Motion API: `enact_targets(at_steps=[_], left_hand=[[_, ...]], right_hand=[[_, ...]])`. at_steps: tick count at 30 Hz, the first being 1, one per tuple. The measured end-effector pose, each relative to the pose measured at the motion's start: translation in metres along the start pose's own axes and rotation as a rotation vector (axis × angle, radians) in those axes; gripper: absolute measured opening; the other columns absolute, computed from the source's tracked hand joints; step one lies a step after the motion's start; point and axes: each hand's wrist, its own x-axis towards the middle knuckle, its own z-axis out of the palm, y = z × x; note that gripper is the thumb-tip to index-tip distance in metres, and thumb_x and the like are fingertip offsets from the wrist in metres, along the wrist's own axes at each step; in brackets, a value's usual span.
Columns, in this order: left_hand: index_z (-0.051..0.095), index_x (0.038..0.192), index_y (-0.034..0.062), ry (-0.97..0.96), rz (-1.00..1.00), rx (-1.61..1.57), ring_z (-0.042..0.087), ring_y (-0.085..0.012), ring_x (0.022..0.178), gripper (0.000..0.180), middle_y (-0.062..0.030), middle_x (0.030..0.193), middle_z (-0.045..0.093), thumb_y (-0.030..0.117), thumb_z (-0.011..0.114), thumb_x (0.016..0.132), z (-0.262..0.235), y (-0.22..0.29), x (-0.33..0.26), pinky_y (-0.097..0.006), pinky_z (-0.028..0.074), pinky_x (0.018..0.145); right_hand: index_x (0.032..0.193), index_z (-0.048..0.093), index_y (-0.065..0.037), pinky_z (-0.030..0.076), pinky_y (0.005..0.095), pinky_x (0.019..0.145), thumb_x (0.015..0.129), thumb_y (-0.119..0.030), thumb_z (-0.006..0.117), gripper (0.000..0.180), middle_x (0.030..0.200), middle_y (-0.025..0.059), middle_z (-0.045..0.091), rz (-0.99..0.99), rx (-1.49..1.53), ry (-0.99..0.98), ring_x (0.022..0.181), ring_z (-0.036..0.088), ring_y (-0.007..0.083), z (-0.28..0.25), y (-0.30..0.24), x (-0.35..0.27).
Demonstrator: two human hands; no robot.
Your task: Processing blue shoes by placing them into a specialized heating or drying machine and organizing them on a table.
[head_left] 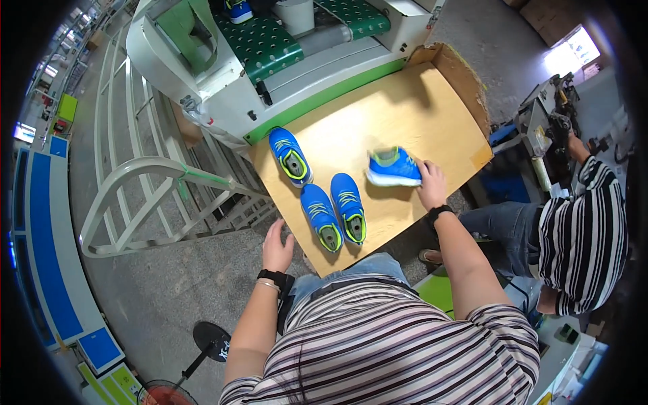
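My right hand (433, 184) grips a blue sneaker (393, 169) by its toe end, above the right part of the wooden table (351, 128). The sneaker has a white sole and yellow-green lining, and its heel end is slightly blurred. Two matching sneakers, one (320, 217) beside the other (349, 208), lie near the table's front edge with toes pointing away from me. Farther back on the left rests another blue sneaker (291, 156). My left hand (277, 247) is beside the table's left front edge, empty, its fingers apart.
Behind the table stands a white machine with a green perforated conveyor belt (263, 50), carrying a white container (295, 16) and another blue shoe (238, 11). A cardboard sheet (460, 81) borders the table's far right. White metal rails (145, 202) stand left. A co-worker in stripes (582, 233) works at right.
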Motion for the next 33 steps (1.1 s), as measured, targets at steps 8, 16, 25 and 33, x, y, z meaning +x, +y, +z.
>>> enact_targets(at_steps=[8,16,25,33], left_hand=[[-0.008,0.157,0.0083,-0.454,-0.082,0.464,-0.007,-0.0347,0.152,0.109,-0.0108,0.165,-0.009,0.023,0.069,0.08,0.037,0.021,0.028,-0.062,0.015,0.118],[-0.004,0.158,0.0115,-0.55,0.07,0.647,-0.006,-0.0321,0.152,0.112,-0.0073,0.165,-0.011,0.055,0.067,0.082,0.027,0.017,0.019,-0.069,0.026,0.11],[0.0,0.158,0.0179,-0.552,0.104,0.696,-0.008,-0.0341,0.151,0.109,-0.0068,0.165,-0.011,0.059,0.066,0.083,0.027,0.014,0.019,-0.069,0.024,0.111],[0.006,0.158,0.0183,-0.51,0.121,0.646,-0.004,-0.0363,0.152,0.107,-0.0103,0.166,-0.004,0.054,0.07,0.08,0.02,0.009,0.017,-0.068,0.027,0.109]], right_hand=[[0.135,0.053,-0.001,0.04,0.0423,0.107,0.101,-0.026,0.05,0.042,0.135,0.0274,0.053,0.671,1.069,0.09,0.127,0.05,0.0382,0.019,-0.014,-0.057],[0.144,0.031,-0.001,0.033,0.0439,0.112,0.073,-0.005,0.073,0.083,0.141,0.0278,0.038,0.542,0.642,0.326,0.131,0.04,0.0428,0.023,-0.076,-0.065],[0.14,0.036,-0.002,0.041,0.0404,0.106,0.076,-0.012,0.073,0.074,0.134,0.0229,0.048,0.339,0.872,0.096,0.124,0.05,0.0373,0.008,-0.144,-0.103],[0.138,0.037,0.0,0.043,0.0402,0.103,0.076,-0.016,0.078,0.077,0.13,0.0268,0.051,0.504,0.95,0.098,0.123,0.052,0.0392,0.012,-0.16,-0.126]])
